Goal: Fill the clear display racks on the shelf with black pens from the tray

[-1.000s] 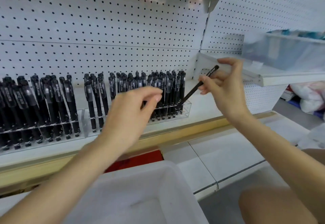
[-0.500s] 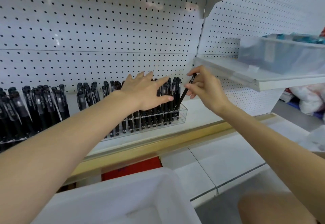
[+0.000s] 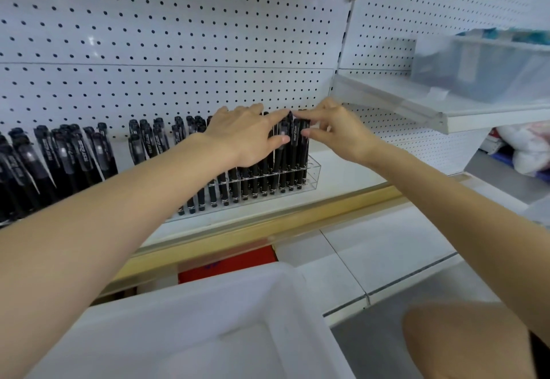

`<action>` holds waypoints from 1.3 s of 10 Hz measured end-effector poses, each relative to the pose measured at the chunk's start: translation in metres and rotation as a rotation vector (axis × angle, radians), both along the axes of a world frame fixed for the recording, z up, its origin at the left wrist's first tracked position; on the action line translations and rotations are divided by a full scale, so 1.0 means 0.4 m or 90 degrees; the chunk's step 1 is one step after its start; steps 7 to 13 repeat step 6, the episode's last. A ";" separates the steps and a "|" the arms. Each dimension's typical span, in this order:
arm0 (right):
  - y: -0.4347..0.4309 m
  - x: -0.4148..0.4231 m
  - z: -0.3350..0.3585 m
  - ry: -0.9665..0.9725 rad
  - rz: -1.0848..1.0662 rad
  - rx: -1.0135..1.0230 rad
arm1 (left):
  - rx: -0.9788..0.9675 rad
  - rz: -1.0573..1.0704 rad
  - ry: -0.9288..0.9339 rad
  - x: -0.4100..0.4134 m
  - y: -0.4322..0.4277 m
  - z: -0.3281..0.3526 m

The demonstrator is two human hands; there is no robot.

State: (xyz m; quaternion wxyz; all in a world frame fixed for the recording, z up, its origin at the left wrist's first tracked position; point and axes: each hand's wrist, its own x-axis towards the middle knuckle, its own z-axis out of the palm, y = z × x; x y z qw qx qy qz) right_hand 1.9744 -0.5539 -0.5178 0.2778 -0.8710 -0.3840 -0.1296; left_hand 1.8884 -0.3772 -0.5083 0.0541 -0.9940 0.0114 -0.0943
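A clear display rack [image 3: 312, 175] on the shelf holds several upright black pens. My left hand [image 3: 244, 137] lies against their tops with fingers spread, holding nothing. My right hand [image 3: 336, 134] pinches a black pen [image 3: 300, 146] at the rack's right end, index tip on its cap and thumb on its side; the pen stands upright among the others. Further left, another rack of pens [image 3: 59, 152] is full. The white tray [image 3: 208, 313] sits below, nearest me; I see no pens in the part that shows.
White pegboard [image 3: 178, 51] backs the shelf. A higher shelf with a translucent bin [image 3: 476, 72] juts out at the right. A pale wooden strip [image 3: 268, 224] edges the shelf front, with a red item [image 3: 229, 262] beneath. My knee [image 3: 464, 340] is at lower right.
My right hand brought the slanted pen down and left until it stands upright at the rack's right end. My left hand moved up onto the pen tops and spread its fingers.
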 end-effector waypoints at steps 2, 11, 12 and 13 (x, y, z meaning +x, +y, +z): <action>-0.006 0.007 -0.020 0.019 0.003 0.007 | 0.002 0.000 -0.001 0.003 0.004 0.001; -0.012 -0.152 0.027 -0.114 0.011 -0.196 | 0.128 -0.065 -0.033 -0.127 0.034 0.016; -0.012 -0.152 0.027 -0.114 0.011 -0.196 | 0.128 -0.065 -0.033 -0.127 0.034 0.016; -0.012 -0.152 0.027 -0.114 0.011 -0.196 | 0.128 -0.065 -0.033 -0.127 0.034 0.016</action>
